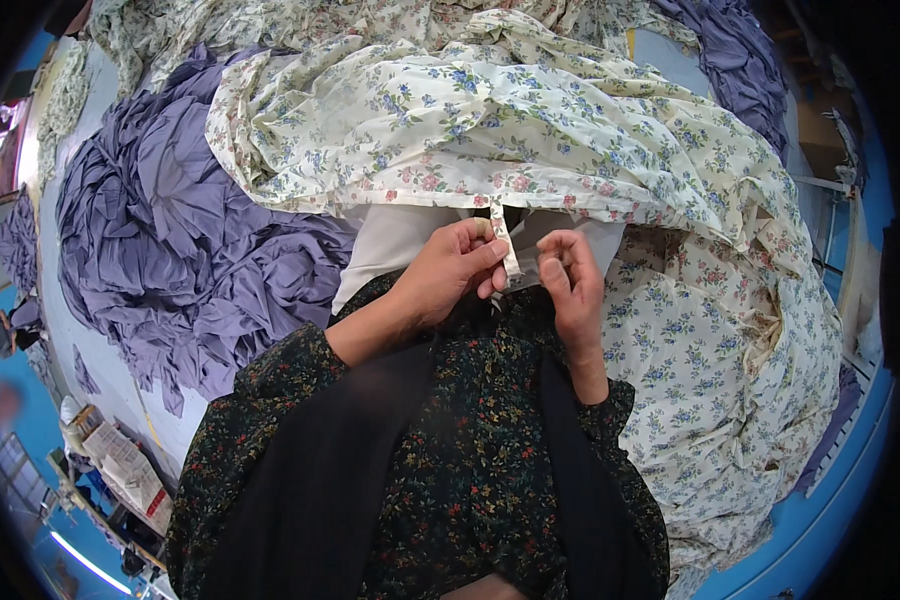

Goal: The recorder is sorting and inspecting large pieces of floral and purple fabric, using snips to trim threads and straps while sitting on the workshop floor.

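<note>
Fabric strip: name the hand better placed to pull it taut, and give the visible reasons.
Left, probably. The left hand already pinches the narrow floral strip hanging from the cream floral fabric. The right hand sits beside it, fingers curled; whether it touches the strip is unclear.

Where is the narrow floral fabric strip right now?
Head view, centre: the floral strip hangs from the cream floral cloth, pinched by the left hand, beside the right hand.

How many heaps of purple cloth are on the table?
2: a big purple heap at the left beside the floral fabric, and a smaller one at the top right. More may lie hidden under the floral fabric.
</note>
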`<action>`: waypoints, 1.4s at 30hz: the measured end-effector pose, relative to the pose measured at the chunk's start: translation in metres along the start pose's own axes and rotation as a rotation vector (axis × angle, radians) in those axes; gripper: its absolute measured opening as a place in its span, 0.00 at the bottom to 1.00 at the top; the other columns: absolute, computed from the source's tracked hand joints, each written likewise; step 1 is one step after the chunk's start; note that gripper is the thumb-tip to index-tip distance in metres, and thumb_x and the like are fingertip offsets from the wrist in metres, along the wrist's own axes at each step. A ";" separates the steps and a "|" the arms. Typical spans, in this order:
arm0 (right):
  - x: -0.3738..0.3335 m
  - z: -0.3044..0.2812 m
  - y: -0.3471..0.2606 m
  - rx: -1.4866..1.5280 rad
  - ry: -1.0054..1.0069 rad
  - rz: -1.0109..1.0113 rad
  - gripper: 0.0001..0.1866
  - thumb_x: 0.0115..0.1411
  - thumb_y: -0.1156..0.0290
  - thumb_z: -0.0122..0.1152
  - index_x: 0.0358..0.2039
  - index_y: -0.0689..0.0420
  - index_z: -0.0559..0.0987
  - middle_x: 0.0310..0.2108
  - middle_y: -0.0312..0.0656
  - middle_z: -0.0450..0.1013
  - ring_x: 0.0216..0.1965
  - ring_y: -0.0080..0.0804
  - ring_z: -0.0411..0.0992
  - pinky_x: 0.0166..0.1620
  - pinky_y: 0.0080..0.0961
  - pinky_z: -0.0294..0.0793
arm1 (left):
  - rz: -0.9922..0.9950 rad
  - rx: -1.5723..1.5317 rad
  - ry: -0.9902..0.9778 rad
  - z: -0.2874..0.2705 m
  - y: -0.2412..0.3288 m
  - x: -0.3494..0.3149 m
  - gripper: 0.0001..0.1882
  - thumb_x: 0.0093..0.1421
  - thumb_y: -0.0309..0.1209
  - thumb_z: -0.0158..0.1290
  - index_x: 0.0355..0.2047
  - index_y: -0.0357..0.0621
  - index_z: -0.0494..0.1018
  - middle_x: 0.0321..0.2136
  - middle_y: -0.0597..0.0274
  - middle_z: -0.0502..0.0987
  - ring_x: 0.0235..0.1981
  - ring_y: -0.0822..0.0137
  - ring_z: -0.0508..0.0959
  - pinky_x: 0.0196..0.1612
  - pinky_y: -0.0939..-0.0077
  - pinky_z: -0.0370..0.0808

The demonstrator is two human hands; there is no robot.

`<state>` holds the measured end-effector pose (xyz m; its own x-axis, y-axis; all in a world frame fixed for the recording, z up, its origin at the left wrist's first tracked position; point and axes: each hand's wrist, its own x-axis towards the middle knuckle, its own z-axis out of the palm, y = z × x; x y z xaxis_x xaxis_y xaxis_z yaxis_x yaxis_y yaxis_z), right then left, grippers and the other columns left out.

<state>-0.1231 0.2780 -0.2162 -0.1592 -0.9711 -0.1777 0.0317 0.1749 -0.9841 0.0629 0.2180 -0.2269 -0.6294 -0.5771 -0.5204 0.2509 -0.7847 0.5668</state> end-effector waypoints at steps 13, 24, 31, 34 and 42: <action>0.003 0.007 0.002 -0.032 -0.118 0.088 0.06 0.65 0.72 0.57 0.33 0.60 0.72 0.24 0.27 0.66 0.27 0.11 0.60 0.30 0.12 0.59 | 0.011 -0.056 0.058 0.011 0.005 -0.002 0.09 0.66 0.32 0.53 0.40 0.40 0.71 0.27 0.67 0.75 0.25 0.76 0.75 0.28 0.84 0.72; -0.001 -0.006 0.003 -0.013 -0.039 0.024 0.12 0.68 0.64 0.53 0.41 0.61 0.72 0.27 0.31 0.66 0.27 0.16 0.62 0.31 0.15 0.61 | 0.013 0.014 0.012 0.005 0.005 0.000 0.08 0.67 0.32 0.53 0.38 0.40 0.71 0.26 0.65 0.76 0.25 0.76 0.76 0.28 0.84 0.73; -0.002 0.000 -0.001 -0.422 -0.040 -0.225 0.14 0.65 0.61 0.58 0.38 0.60 0.76 0.26 0.42 0.74 0.24 0.31 0.74 0.29 0.25 0.70 | -0.021 -0.047 0.023 0.007 0.007 0.000 0.07 0.66 0.31 0.53 0.38 0.40 0.71 0.26 0.66 0.75 0.25 0.76 0.76 0.28 0.83 0.73; -0.005 -0.002 0.000 -0.461 -0.061 -0.213 0.12 0.65 0.64 0.59 0.36 0.61 0.76 0.26 0.42 0.73 0.24 0.29 0.73 0.29 0.24 0.70 | -0.020 -0.055 0.004 0.005 0.005 0.001 0.07 0.66 0.31 0.53 0.38 0.40 0.71 0.26 0.66 0.75 0.26 0.76 0.77 0.28 0.83 0.73; -0.004 0.006 0.002 0.239 -0.053 0.222 0.12 0.62 0.72 0.60 0.44 0.57 0.69 0.24 0.34 0.73 0.20 0.12 0.63 0.24 0.13 0.61 | 0.005 0.067 0.010 0.002 0.003 0.006 0.12 0.66 0.31 0.52 0.48 0.39 0.71 0.26 0.69 0.72 0.24 0.78 0.70 0.28 0.86 0.66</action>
<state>-0.1169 0.2812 -0.2171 -0.0705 -0.9216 -0.3816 0.2917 0.3468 -0.8915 0.0590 0.2124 -0.2267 -0.6208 -0.5838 -0.5233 0.2040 -0.7648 0.6111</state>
